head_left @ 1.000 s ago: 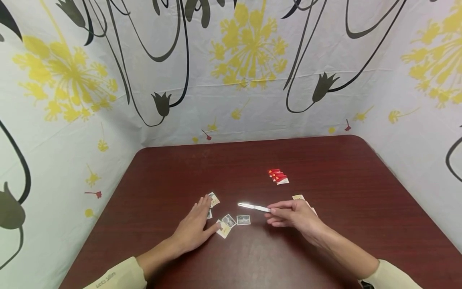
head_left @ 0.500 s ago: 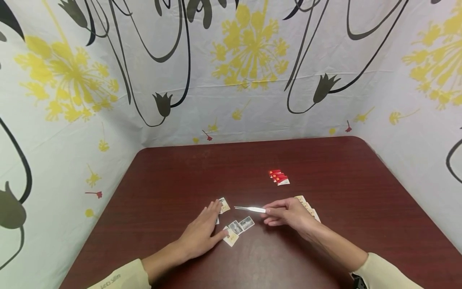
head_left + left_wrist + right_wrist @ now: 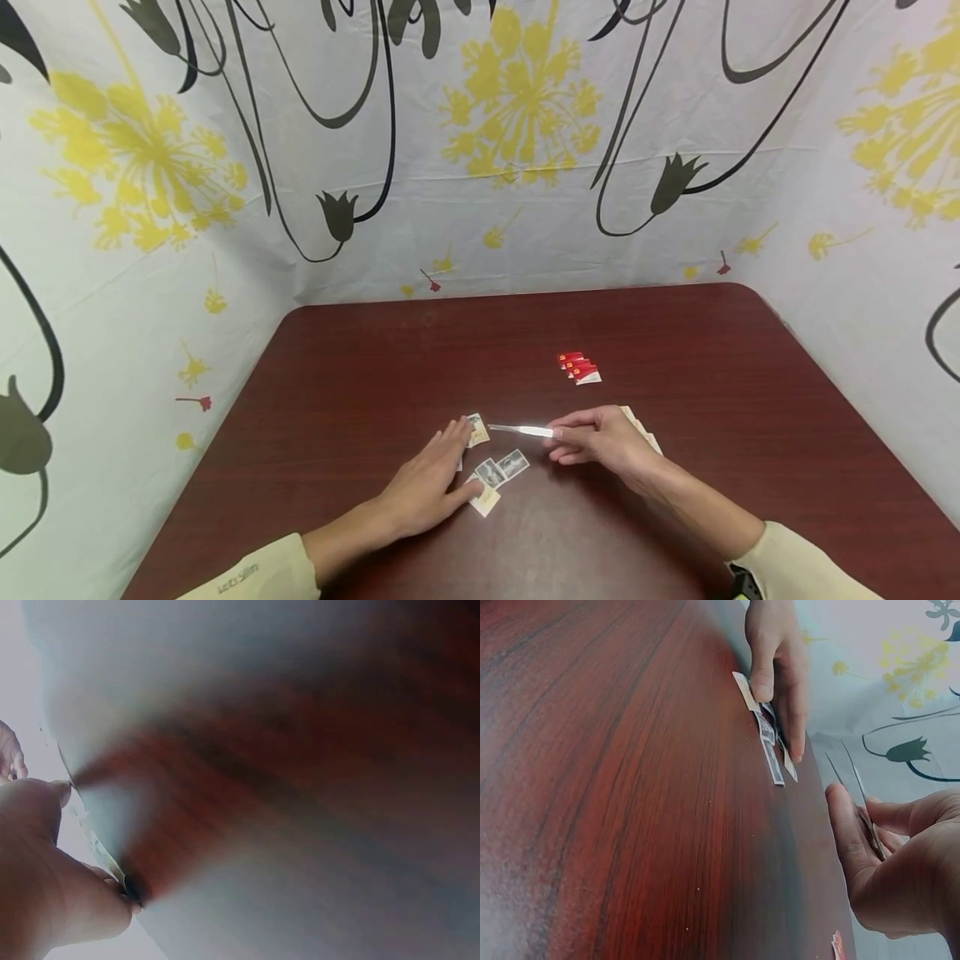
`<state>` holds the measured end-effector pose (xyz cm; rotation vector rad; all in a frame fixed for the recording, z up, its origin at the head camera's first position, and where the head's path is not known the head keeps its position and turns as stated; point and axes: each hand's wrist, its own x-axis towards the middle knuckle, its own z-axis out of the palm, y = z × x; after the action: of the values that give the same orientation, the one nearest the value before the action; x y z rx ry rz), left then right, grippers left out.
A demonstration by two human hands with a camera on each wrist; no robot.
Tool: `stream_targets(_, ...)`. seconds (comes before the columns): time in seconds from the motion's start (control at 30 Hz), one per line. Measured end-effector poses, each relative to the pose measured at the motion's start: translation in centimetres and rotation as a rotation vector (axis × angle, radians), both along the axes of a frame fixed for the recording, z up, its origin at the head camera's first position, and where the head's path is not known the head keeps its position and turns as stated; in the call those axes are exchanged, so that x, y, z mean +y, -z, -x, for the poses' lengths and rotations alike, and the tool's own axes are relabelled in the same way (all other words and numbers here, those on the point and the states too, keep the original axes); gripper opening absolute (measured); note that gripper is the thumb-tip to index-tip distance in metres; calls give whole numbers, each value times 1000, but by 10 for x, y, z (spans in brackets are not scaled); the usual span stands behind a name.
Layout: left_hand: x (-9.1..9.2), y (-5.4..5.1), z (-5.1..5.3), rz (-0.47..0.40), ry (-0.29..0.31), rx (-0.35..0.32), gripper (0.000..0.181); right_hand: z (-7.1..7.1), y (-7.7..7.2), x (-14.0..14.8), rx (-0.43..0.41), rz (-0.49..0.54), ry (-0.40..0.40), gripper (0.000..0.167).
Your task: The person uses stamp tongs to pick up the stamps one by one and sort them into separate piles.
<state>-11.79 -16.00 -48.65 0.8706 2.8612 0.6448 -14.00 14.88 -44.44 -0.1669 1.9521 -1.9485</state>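
My left hand (image 3: pixel 427 487) lies spread on the table over several small stamps. Its thumb presses a cream stamp (image 3: pixel 486 502), and its fingertips touch another stamp (image 3: pixel 478 430). Two grey picture stamps (image 3: pixel 513 465) lie just right of the thumb. My right hand (image 3: pixel 603 442) pinches a pair of silver tweezers (image 3: pixel 525 431), which point left toward the stamp at the left fingertips. In the right wrist view the tweezers (image 3: pixel 860 796) have their tips apart with nothing between them. More stamps are partly hidden under the left palm. The left wrist view is mostly blurred.
Overlapping red-and-white stamps (image 3: pixel 579 367) lie farther back on the dark red table (image 3: pixel 375 358). A row of cream stamps (image 3: pixel 642 427) lies behind the right hand, partly covered. Patterned cloth (image 3: pixel 450 208) hangs around the table's back and sides.
My left hand has slid rightward, and the stamps under it shifted right too. The right-hand grey stamp has turned to a slant. The tweezers moved slightly left, still in my right hand.
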Motion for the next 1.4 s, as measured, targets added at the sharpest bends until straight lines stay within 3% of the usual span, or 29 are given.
stream_targets(0.67,-1,4,1,9,7,19,85,8,12,-14,-24,-72,-57,27)
stream_targets(1.4,-1,3,1,4,-6,13,84,7,17,-21,-31,-66,43,24)
